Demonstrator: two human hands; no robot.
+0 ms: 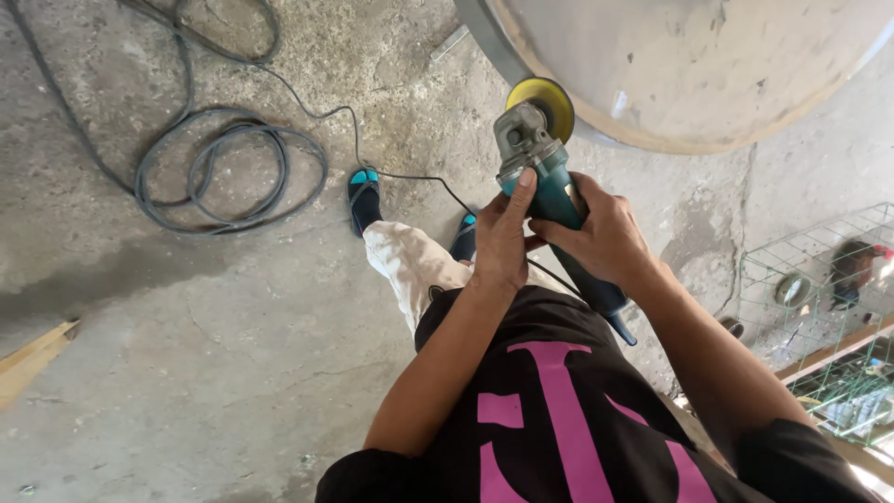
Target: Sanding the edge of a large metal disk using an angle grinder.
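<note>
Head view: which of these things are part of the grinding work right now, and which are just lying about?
In use:
angle grinder, held by left hand and right hand
yellow disc
large round metal tank
power cord

Lying about:
coiled hose
wire cage
wooden plank

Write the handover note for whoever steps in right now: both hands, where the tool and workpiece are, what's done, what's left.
Left hand: wrapped on the angle grinder just behind its head, thumb up.
Right hand: gripping the teal body.
Yellow disc sits at the rim of the big round metal piece; contact can't be confirmed.
Power cord is coiled on the concrete floor, running past the feet.
How much of the rim is ground, or left, can't be told.
</note>
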